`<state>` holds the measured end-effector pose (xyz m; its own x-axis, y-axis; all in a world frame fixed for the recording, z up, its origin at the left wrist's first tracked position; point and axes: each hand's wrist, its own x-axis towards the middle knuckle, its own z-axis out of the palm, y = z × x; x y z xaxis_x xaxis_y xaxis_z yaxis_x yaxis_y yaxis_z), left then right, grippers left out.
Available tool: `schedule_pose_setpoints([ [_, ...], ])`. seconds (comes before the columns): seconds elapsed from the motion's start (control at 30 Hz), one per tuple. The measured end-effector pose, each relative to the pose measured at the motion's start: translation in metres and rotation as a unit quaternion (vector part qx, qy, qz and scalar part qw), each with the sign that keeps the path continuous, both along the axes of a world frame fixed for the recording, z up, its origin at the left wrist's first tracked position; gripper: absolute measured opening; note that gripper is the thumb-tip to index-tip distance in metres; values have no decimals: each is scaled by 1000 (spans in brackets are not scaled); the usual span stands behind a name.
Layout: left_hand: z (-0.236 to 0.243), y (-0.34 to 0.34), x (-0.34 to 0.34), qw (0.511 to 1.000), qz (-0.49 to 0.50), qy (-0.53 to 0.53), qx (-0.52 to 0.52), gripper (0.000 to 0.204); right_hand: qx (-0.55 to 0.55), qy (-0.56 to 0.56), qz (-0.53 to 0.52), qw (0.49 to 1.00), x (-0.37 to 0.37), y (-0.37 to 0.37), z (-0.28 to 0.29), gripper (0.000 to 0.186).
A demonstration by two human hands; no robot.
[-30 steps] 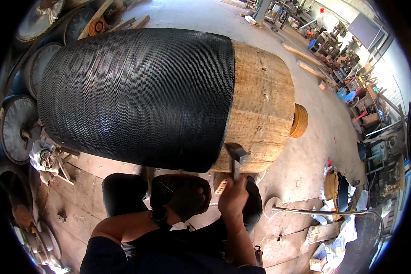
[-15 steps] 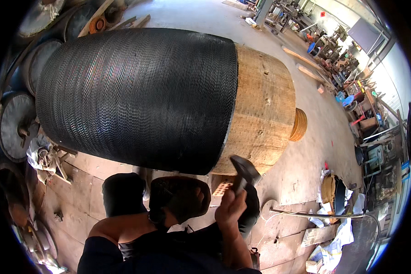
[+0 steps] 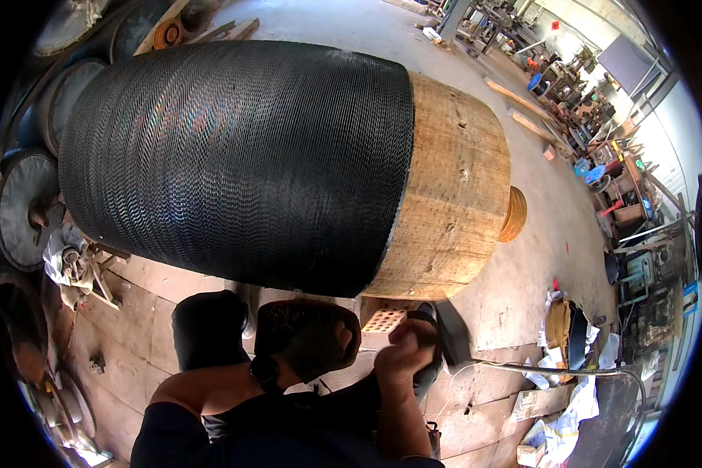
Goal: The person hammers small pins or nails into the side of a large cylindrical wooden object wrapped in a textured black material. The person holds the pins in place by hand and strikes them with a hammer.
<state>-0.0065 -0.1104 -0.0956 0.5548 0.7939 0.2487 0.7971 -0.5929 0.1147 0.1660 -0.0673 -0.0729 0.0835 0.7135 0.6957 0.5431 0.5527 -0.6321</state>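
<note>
A big wooden drum (image 3: 460, 195) lies on its side, most of it wrapped in black woven mesh (image 3: 242, 164). My right hand (image 3: 404, 352) is closed around the handle of a hammer, whose dark head (image 3: 449, 334) hangs just below the drum's bare wooden end. My left hand (image 3: 308, 343) wears a dark glove and sits under the mesh's lower edge with its fingers curled. Whether it holds anything is hidden. A pale perforated brick (image 3: 384, 320) lies between my hands under the drum.
Round metal discs (image 3: 23, 210) and rags (image 3: 66, 261) crowd the left side. A bent metal rod (image 3: 554, 373), cloth and scraps (image 3: 561, 335) lie on the wooden floor boards at right. Benches and clutter (image 3: 600, 156) stand along the far right wall.
My right hand has dropped with the hammer, from the drum's lower edge at the mesh border down and to the right, below the drum. The gloved left hand has stayed put.
</note>
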Motion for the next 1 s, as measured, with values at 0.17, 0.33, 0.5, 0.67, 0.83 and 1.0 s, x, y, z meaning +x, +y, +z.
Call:
schedule_pose_setpoints([
  [0.17, 5, 11, -6, 979, 27, -200, -14, 22, -192, -26, -42, 980, -3, -3, 3, 15],
  [0.33, 46, 44, -32, 950, 28, -297, 88, 30, -42, 92, -7, 995, 1, -11, 5, 17],
  [0.5, 87, 105, -68, 917, 5, -258, 303, 32, -226, -64, -56, 970, -6, -2, 0, 15],
  [0.67, 104, 136, -88, 905, 29, -182, 383, 43, -100, 108, -19, 989, -3, -19, 9, 16],
  [0.83, 99, 140, -85, 906, 53, -164, 386, 47, -229, -72, -58, 969, -7, 5, 0, 13],
  [1.0, 105, 145, -81, 905, 74, -162, 386, 45, -87, -7, -40, 995, 5, -9, -11, 19],
])
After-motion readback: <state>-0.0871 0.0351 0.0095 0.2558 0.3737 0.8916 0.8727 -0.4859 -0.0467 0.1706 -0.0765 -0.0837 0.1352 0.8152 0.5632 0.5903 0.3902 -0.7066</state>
